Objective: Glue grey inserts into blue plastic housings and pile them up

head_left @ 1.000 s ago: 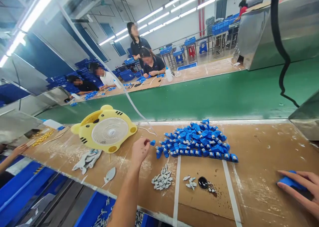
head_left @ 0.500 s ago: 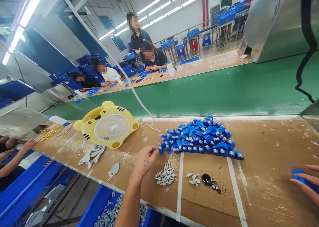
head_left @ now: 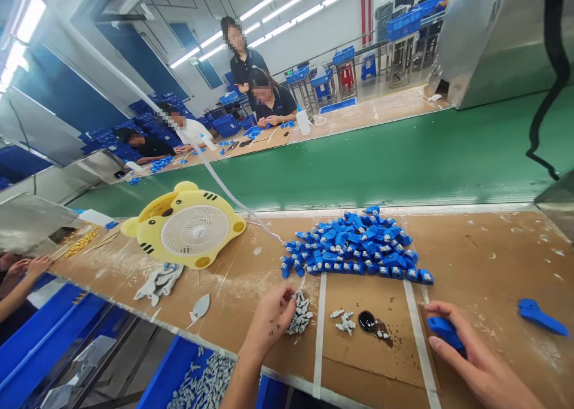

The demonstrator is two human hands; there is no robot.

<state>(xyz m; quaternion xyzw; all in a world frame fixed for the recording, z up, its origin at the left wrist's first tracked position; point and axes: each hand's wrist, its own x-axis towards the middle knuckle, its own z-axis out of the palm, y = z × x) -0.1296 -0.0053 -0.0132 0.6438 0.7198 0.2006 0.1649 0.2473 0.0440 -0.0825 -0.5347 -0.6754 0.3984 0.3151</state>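
Note:
My left hand point(head_left: 272, 317) rests on the cardboard bench top, its fingertips in a small heap of grey-white plastic pieces point(head_left: 300, 313). My right hand point(head_left: 470, 356) grips a blue plastic tool point(head_left: 443, 331) low on the right. A second blue tool point(head_left: 540, 315) lies alone on the bench further right. A pile of many small blue plastic parts point(head_left: 354, 250) sits behind both hands. A few loose grey pieces point(head_left: 344, 320) and a black glossy blob point(head_left: 368, 321) lie between the hands.
A yellow tiger-shaped fan point(head_left: 186, 226) lies at the left with a clear tube point(head_left: 224, 188) running past it. A green conveyor belt point(head_left: 381, 164) runs behind the bench. Blue bins point(head_left: 179, 379) of grey parts sit below the front edge. Several co-workers sit across the belt; another person's hands point(head_left: 22, 271) are at left.
My left hand has drawn back from the blue pile to the grey pieces. My right hand has moved left with a blue tool; another blue tool now lies where it was.

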